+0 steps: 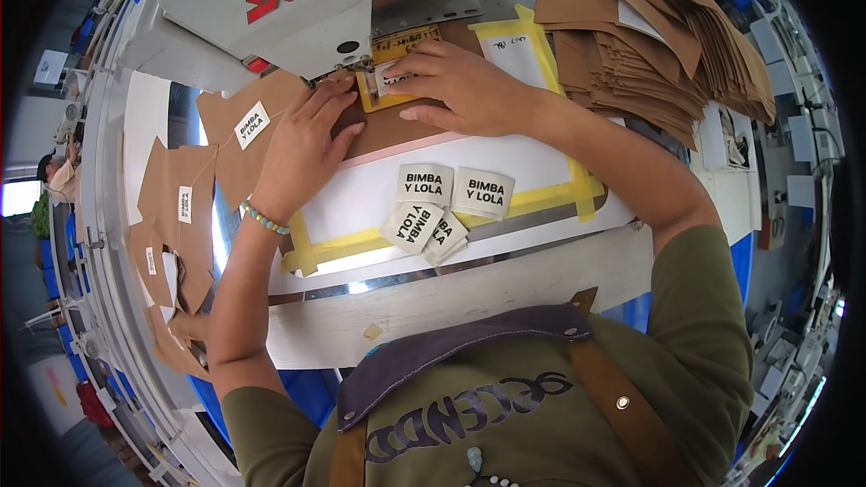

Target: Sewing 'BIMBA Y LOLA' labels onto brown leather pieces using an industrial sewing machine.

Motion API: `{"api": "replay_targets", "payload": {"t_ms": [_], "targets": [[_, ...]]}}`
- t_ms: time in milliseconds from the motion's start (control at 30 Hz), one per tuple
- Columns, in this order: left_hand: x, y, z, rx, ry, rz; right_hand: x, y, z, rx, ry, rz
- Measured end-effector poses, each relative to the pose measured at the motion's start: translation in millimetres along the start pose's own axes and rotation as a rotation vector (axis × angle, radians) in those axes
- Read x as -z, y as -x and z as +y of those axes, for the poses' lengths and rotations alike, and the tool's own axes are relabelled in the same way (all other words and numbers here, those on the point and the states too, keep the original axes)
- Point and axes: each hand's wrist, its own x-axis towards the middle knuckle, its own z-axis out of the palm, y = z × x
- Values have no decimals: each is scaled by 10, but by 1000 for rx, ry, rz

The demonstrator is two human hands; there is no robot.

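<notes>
Under the head of a white sewing machine [262, 9] lies a brown fabric piece [397, 131], with a yellow-edged template [399, 101] framing a white label on top of it. My left hand [307, 140] rests flat on the brown piece just left of the template, fingers stretched toward the needle area. My right hand [460, 86] lies over the template's right part, fingers spread, thumb apart, pressing near the label and partly hiding it. Neither hand grips anything. Several loose white labels [425, 183] with black lettering lie in front of my hands.
To the right, brown fabric pieces [613, 72] are stacked high beside a small white box [726, 140]. Labelled brown pieces [176, 207] hang over the table's left side. Yellow tape [577, 180] borders the white work surface. Farther left, another person [63, 176] sits.
</notes>
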Motion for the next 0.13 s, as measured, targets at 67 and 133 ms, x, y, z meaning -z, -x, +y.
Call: {"api": "replay_targets", "payload": {"t_ms": [67,133], "targets": [[-8,-8,13,15,3,-8,-17,-7,-8,-2,3,-4],[9,-17,15,29,4,-17,-2,-11,-26,-28,3,-30]]}}
